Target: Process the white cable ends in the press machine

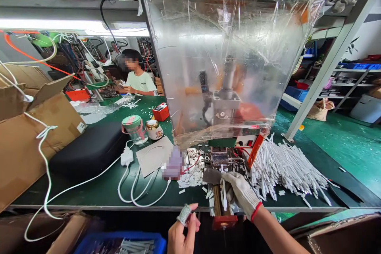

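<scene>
My right hand (239, 192), in a white knitted glove with a red cuff, is closed at the bench edge, in front of the press. A flat dark blade (212, 176), like a scraper's, sticks out to the left from its fingers; any handle is hidden. Just below the fingers is a narrow white plastic piece (224, 198), beside a brownish bar (218, 198) on the red-ended fixture (224, 222). Lower and to the left, my bare left hand (183, 232) is half curled, thumb and index finger slightly apart. A grey-white wrap (183, 215) covers part of one finger.
A plastic-wrapped guard (190, 67) hangs before the press (226, 105). White strips (285, 166) are heaped at right, near dark pliers-like handles (347, 192). White scraps (192, 166), cables, a jar (134, 129) and a black case (89, 149) lie left. A co-worker (139, 79) sits across.
</scene>
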Demonstrator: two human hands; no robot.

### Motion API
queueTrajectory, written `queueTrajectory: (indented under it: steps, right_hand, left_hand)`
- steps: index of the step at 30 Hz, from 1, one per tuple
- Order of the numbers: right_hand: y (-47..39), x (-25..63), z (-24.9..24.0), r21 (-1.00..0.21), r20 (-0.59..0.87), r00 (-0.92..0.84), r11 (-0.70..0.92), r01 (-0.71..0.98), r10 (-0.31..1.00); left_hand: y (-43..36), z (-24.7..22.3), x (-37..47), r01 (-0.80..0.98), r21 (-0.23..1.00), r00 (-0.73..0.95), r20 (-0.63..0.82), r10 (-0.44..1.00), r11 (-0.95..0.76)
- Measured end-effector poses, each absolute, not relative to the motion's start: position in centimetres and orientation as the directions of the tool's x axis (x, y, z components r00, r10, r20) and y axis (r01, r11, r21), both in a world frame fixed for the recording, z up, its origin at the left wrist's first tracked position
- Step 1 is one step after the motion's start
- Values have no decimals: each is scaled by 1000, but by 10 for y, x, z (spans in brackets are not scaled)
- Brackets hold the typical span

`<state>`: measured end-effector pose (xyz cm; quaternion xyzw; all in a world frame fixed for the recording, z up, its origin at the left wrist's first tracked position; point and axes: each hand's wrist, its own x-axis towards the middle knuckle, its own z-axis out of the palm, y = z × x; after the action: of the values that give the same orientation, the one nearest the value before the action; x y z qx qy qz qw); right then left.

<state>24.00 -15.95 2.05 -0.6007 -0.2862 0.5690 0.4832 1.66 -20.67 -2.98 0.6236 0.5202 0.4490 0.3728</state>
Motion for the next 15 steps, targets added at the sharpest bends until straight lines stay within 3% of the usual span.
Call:
queueTrajectory:
  steps: [6,11,15]
  right_hand:
    - [-164,243,27,-932,-358,159,-342,-120,920]
    - [-200,271,53,-944,-285,77,-293,150,956]
    - [-223,352,67,-859,-229,313,-342,380,922]
  left_hand:
    - [-166,6,53,55,997,256,-69,964,57]
    - [-141,21,80,-88,936,467,-264,844,341]
    - [-132,23,93,-35,900,515,-356,780,434]
